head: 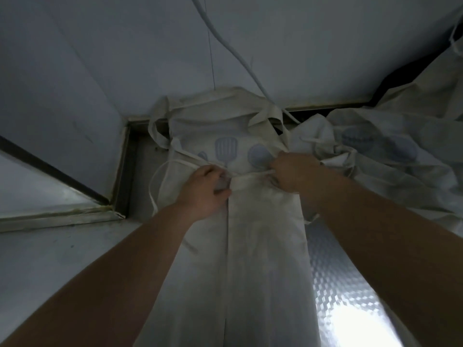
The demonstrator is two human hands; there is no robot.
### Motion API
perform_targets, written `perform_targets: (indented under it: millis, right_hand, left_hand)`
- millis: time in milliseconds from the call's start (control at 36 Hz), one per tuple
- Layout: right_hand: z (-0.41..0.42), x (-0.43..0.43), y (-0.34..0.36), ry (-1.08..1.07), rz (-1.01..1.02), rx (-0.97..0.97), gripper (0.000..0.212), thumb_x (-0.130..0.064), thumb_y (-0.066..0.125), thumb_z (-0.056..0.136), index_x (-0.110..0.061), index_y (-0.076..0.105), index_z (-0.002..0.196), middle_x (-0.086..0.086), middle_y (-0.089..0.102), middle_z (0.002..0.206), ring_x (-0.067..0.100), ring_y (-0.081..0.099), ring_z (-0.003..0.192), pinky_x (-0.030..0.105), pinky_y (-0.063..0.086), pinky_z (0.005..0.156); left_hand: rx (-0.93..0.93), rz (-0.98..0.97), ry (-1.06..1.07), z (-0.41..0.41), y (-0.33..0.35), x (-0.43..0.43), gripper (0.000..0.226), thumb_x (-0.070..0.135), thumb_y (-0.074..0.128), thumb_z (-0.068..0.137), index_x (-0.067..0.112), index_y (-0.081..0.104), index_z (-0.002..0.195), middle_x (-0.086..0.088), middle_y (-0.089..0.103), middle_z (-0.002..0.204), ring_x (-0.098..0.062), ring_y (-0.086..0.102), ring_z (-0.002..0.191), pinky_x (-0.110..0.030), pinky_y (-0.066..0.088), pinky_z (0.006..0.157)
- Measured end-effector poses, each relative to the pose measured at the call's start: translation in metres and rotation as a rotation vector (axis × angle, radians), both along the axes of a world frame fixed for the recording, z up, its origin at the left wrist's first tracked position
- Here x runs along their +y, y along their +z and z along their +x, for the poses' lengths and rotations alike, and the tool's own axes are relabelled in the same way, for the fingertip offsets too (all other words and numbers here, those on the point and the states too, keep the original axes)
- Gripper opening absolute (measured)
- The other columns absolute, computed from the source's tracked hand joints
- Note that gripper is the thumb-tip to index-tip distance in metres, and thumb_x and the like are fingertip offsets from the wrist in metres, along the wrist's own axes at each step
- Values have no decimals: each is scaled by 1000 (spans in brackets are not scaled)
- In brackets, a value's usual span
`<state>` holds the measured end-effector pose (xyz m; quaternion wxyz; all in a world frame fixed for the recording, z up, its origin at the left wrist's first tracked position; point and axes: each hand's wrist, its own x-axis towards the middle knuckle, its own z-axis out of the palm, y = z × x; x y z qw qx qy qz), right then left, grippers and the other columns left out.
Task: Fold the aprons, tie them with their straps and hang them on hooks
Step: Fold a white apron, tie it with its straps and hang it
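A cream apron (263, 246) with blue kitchen-utensil prints lies lengthwise on a steel counter, its sides folded in to a narrow strip with a seam down the middle. Its thin waist strap (248, 173) runs across the fold between my hands. My left hand (204, 190) grips the strap and the cloth edge at the left side of the fold. My right hand (294, 172) pinches the strap at the right side. A loose strap loop (156, 181) hangs off to the left.
A heap of more cream aprons (390, 156) lies at the right against the wall. A white cable (240, 58) hangs down the wall (125, 58) to the apron's top. The patterned steel counter (333, 284) shows at the right, with a bright glare.
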<state>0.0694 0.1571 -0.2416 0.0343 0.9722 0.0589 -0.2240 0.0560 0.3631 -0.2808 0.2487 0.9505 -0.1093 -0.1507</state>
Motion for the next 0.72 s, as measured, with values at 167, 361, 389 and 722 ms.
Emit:
perform_targets:
  millis: [167, 361, 389, 722]
  right_hand:
    - [0, -14, 1, -67, 54, -87, 35, -36, 45, 97, -11, 54, 119, 9, 54, 121, 27, 55, 110, 31, 43, 83]
    - [1, -16, 4, -18, 89, -38, 37, -38, 44, 94, -17, 50, 124, 6, 55, 125, 25, 53, 112, 27, 38, 81]
    - [3, -16, 2, 0, 140, -14, 39, -38, 44, 93, -21, 50, 127, 4, 54, 128, 24, 52, 114, 28, 39, 83]
    - [16, -15, -5, 26, 265, 50, 17, -16, 51, 88, -13, 59, 103, 7, 58, 108, 22, 51, 91, 24, 34, 74]
  left_hand:
    - [16, 22, 45, 1, -3, -9, 69, 41, 65, 83, 20, 35, 141, -8, 19, 150, -22, 14, 139, -23, 14, 110]
    - [62, 112, 60, 3, -5, -21, 80, 41, 60, 86, 21, 15, 149, -13, 3, 155, -28, 0, 144, -32, 6, 114]
    - [59, 105, 71, 3, -7, -22, 77, 40, 58, 87, 23, 16, 149, -13, 3, 156, -28, 1, 144, -33, 6, 115]
    - [-58, -47, 75, 0, -4, -25, 67, 75, 39, 57, 35, 68, 102, 3, 51, 120, -21, 45, 118, -43, 32, 105]
